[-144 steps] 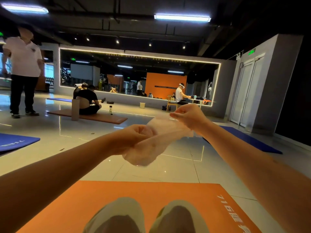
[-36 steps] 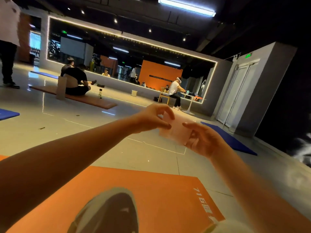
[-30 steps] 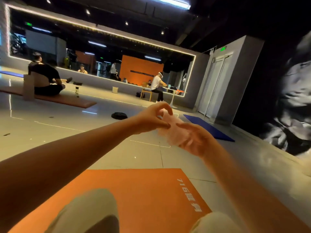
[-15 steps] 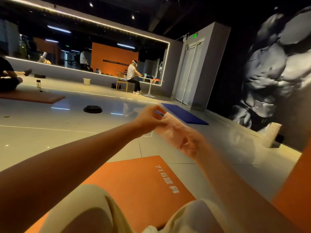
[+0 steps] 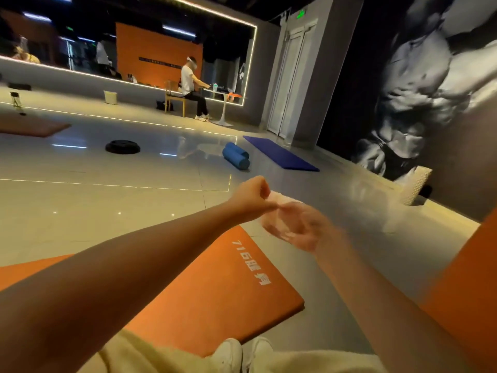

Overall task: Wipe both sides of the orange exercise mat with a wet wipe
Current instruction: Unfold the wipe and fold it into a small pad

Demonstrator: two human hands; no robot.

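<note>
The orange exercise mat (image 5: 215,286) with white print lies flat on the floor under my legs and white shoes. Both my hands are raised above its far right corner. My left hand (image 5: 252,196) pinches the top edge of a pale, folded wet wipe (image 5: 273,220). My right hand (image 5: 304,228), blurred by motion, has its palm turned up and holds the lower part of the same wipe against its fingers. The two hands meet at their fingertips.
A second orange mat (image 5: 470,278) lies at the right edge. Further out on the tiled floor are a rolled blue mat (image 5: 236,156), a flat blue mat (image 5: 279,153) and a black disc (image 5: 122,146). A person sits at a table (image 5: 223,103) by the mirror wall.
My view has swung to the right and down. The wipe has gone from spread out to folded small, and both hands have dropped lower over the mat's corner.
</note>
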